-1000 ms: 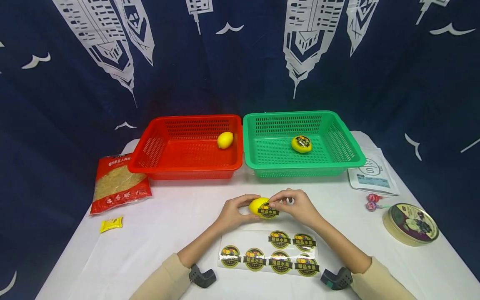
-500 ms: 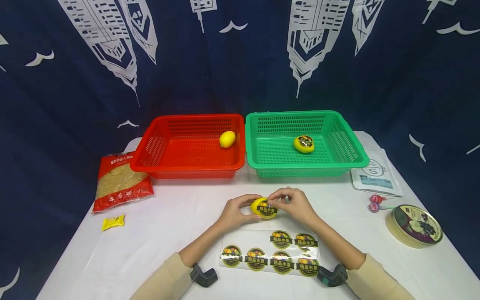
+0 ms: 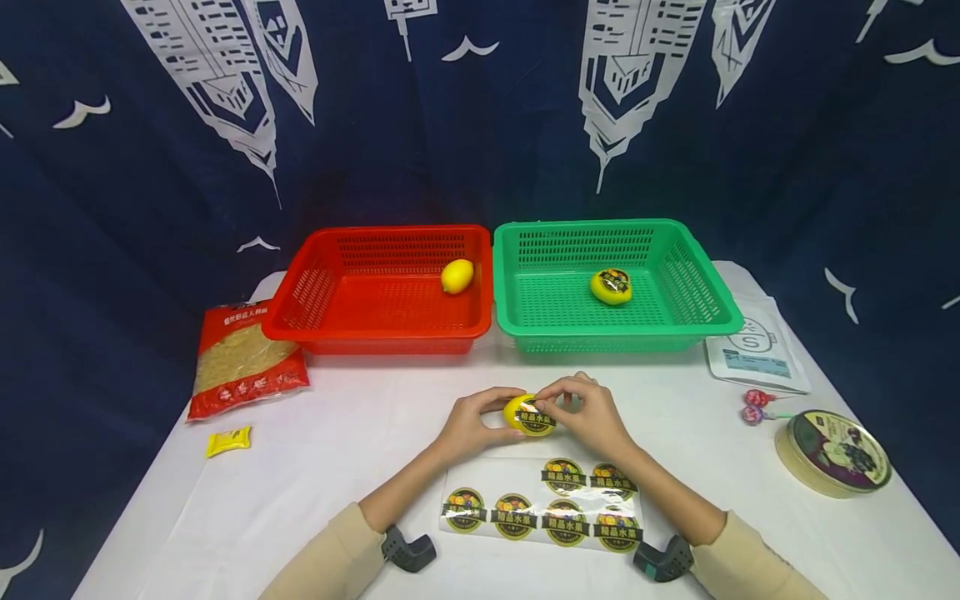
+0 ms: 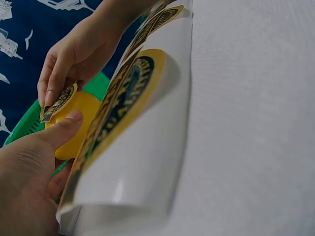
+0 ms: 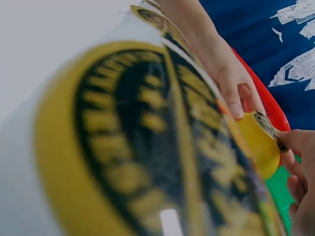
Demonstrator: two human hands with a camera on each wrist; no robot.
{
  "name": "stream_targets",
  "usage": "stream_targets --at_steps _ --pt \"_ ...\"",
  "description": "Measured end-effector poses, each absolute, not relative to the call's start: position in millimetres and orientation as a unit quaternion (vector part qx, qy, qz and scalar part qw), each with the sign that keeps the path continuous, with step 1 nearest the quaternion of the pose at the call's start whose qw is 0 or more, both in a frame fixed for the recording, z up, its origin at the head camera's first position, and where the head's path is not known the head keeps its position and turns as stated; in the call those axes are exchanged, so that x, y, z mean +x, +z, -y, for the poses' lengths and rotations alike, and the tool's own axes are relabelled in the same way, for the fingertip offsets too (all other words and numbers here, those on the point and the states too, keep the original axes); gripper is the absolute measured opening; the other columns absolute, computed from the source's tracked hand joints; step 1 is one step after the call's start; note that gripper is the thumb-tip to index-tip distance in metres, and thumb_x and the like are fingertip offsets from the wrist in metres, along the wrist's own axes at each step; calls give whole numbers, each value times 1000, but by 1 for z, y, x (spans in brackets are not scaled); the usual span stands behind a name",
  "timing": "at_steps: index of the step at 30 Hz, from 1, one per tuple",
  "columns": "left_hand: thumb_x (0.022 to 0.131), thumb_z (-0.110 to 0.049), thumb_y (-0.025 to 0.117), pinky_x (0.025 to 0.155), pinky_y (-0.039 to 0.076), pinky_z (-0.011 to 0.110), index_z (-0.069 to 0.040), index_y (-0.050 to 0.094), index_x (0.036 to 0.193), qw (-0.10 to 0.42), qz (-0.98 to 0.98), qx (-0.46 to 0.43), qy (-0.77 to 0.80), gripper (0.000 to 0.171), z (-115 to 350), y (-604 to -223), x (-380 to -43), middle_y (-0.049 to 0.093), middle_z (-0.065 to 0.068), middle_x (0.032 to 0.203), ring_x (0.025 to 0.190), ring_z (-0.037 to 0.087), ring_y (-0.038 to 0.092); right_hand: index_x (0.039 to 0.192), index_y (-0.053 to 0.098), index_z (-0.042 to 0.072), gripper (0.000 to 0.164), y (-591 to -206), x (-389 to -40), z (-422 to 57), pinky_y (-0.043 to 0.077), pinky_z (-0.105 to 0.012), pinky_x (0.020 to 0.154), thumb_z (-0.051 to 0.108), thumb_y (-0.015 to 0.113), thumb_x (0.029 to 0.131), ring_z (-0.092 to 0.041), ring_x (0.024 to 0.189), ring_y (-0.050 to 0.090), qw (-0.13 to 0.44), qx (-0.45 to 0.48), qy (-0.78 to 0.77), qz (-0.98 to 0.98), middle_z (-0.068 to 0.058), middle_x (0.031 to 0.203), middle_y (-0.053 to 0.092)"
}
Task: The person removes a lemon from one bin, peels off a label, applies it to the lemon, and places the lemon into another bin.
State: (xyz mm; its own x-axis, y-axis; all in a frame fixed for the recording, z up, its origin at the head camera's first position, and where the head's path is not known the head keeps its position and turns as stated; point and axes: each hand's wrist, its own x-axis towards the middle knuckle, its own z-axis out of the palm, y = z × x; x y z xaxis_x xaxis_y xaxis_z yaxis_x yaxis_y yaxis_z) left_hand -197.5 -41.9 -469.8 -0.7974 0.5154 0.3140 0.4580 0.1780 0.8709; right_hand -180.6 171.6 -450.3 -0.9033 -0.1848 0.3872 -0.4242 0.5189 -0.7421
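Observation:
My left hand point(image 3: 468, 427) grips a yellow lemon point(image 3: 512, 412) from its left side, thumb and fingers on opposite sides. A round black-and-gold sticker point(image 3: 537, 422) lies over the lemon's near right face. Thumb and forefinger of my right hand point(image 3: 597, 417) pinch the sticker's upper right edge. In the left wrist view part of the sticker point(image 4: 60, 104) stands out past the lemon point(image 4: 87, 109) toward the right fingertips. The right wrist view shows the right thumb on the sticker's edge point(image 5: 266, 125). Just below the hands lies a sheet of several such stickers point(image 3: 487, 475).
Behind the hands stand a red basket point(image 3: 375, 344) with one plain lemon point(image 3: 457, 276) and a green basket point(image 3: 615, 342) with one stickered lemon point(image 3: 609, 293). A noodle bag point(image 3: 243, 362) and yellow packet point(image 3: 228, 441) lie left; a white pouch point(image 3: 757, 358), lollipops point(image 3: 756, 398) and round tin point(image 3: 832, 454) right.
The sticker has come to lie flatter against the lemon, and the right fingers have shifted slightly left with it. The left hand keeps its grip. The head view has shifted slightly.

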Motion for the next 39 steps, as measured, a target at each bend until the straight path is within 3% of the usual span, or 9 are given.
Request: stream_targets --at_steps 4,8,15,23,30,39 --pt "68 -14 82 90 48 27 -14 60 119 25 -771 311 555 56 42 -484 -204 63 1 115 101 16 61 85 72 20 13 -452 -180 -170 39 -27 62 19 78 74 -10 69 47 175 202 443 856 17 74 60" --pt "68 -14 82 89 47 24 -15 60 119 22 -773 311 552 55 42 -485 -205 63 0 115 101 12 61 86 73 16 15 -455 -180 -170 38 -28 64 18 79 72 -13 71 45 212 215 421 856 14 76 59" --pt "69 -17 82 89 46 22 -17 60 120 25 -780 312 542 56 42 -485 -206 63 -1 116 101 9 60 101 71 13 34 -461 -179 -174 37 -27 71 20 81 69 -11 82 44 257 244 403 844 4 88 61" --pt "69 -20 81 90 46 22 -19 60 121 20 -782 313 539 56 44 -488 -207 63 -2 116 101 8 60 108 69 14 41 -463 -175 -176 40 -32 83 25 80 70 -14 97 47 223 294 405 837 1 107 60" --pt "70 -20 81 89 46 22 -17 60 121 17 -782 314 538 56 43 -488 -207 63 0 116 101 9 61 108 69 14 40 -465 -175 -174 44 -29 85 23 80 71 -16 100 51 209 308 405 835 -5 108 60" --pt "70 -21 81 89 46 22 -15 60 121 16 -784 315 534 55 44 -488 -206 62 0 118 102 9 60 109 68 11 39 -469 -174 -174 48 -25 87 20 79 73 -17 102 54 190 308 421 832 -3 111 60"
